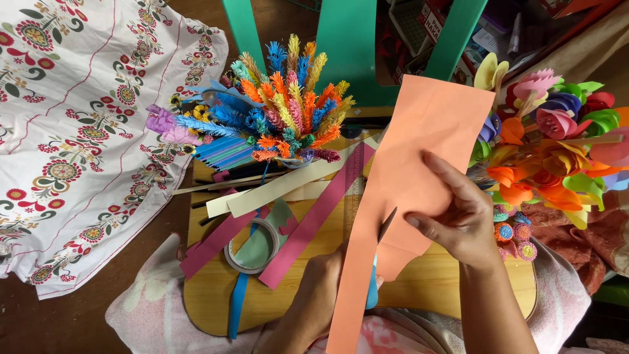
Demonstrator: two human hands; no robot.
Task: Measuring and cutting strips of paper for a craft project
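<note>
A long salmon-orange paper sheet (419,137) stands upright over the wooden board (452,282). My right hand (458,219) pinches its right edge, thumb on the front. Low down and partly hidden behind a strip of the sheet, my left hand (314,298) grips blue-handled scissors (373,288). Their blade (386,224) pokes up through a cut in the middle of the paper. The cut has split the lower part of the sheet into a long left strip and a shorter right piece.
A bunch of fringed paper flowers (288,105) stands at the back of the board. Rolled paper flowers (550,151) lie on the right. A tape roll (252,246), pink and cream paper strips (314,219), and a ruler (354,190) lie on the board. Floral white cloth (78,131) is on the left.
</note>
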